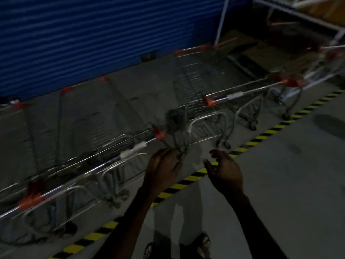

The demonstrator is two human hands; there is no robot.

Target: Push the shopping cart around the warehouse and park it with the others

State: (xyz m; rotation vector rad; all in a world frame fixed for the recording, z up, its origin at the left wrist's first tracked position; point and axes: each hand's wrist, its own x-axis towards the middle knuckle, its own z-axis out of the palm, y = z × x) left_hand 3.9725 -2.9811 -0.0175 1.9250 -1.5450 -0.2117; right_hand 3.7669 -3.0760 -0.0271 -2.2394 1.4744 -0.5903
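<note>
I am holding my right hand (225, 170) free, fingers loosely spread. My left hand (163, 168) is curling its fingers on a dark chain (177, 128) dangling beside the parked shopping cart (104, 146).

Single head-worn wide-angle cam, aimed forward and down, tilted so the floor runs diagonally. Wearer's left hand (164, 169) and right hand (225, 171) sit close to the lens at centre, forearms entering from 6 o'clock, feet just visible at the bottom edge. Row of parked carts (186, 94) crosses mid-frame from 8 to 2 o'clock, near the cam at left, farther at right. Blue shutter (93, 38) fills 10 to 12 o'clock; yellow-black floor tape (265, 135) runs 7 to 3 o'clock. Shot dim, motion-blurred. Only one view, so no overlap w/ another.
</note>
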